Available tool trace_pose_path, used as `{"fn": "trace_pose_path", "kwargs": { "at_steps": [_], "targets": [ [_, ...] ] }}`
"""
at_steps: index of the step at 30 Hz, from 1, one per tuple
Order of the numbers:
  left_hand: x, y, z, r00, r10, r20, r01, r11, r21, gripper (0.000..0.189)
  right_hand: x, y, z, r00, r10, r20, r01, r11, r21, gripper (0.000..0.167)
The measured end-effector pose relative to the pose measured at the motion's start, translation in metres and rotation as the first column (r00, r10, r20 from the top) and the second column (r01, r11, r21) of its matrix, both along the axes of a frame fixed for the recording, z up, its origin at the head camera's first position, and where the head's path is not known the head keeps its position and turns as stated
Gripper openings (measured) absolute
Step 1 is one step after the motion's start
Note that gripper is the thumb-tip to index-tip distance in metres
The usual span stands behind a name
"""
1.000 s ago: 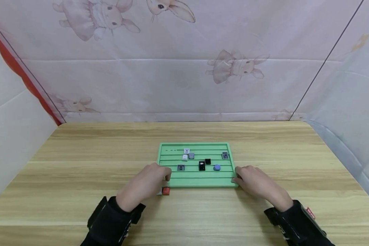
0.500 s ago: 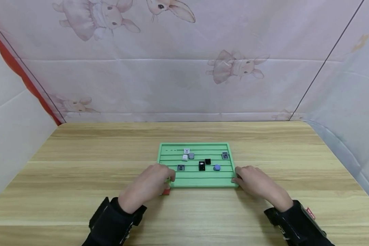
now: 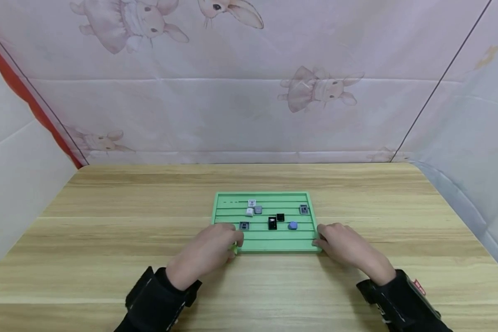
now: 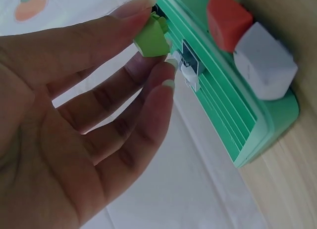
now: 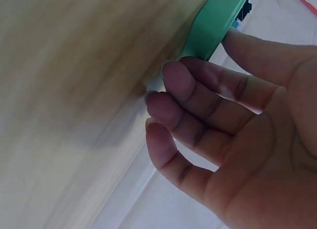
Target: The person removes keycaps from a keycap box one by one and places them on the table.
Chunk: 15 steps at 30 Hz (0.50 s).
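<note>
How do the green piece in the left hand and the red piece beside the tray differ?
The green piece is held in the left hand; the red piece sits beside the tray, unheld. The green piece has a frilly, leaf-like part; the red piece shows plain, smooth faces. Both are small and solidly coloured.

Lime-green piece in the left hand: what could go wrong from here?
The lime-green piece could slip: the left hand only pinches it.
That hand might nudge the gray square piece close by on the green board.
It could also bump the red piece and pale piece beside the green board.
</note>
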<state>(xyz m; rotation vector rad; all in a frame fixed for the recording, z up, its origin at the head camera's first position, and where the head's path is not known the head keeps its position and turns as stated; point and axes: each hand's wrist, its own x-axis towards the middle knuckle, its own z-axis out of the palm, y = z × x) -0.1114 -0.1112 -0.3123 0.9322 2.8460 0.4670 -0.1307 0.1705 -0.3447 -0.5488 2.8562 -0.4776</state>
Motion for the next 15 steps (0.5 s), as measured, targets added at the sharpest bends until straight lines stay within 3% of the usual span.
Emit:
{"fn": "trace_pose_path", "kwargs": {
  "at_steps": [15],
  "targets": [
    [-0.0002, 0.0040, -0.0105, 0.997, -0.073, -0.016, 0.073, 0.997, 0.016, 0.018, 0.0002, 0.0007, -0.0010, 1.000, 0.015, -0.021, -0.015, 1.000, -0.003, 0.021]
  ]
}}
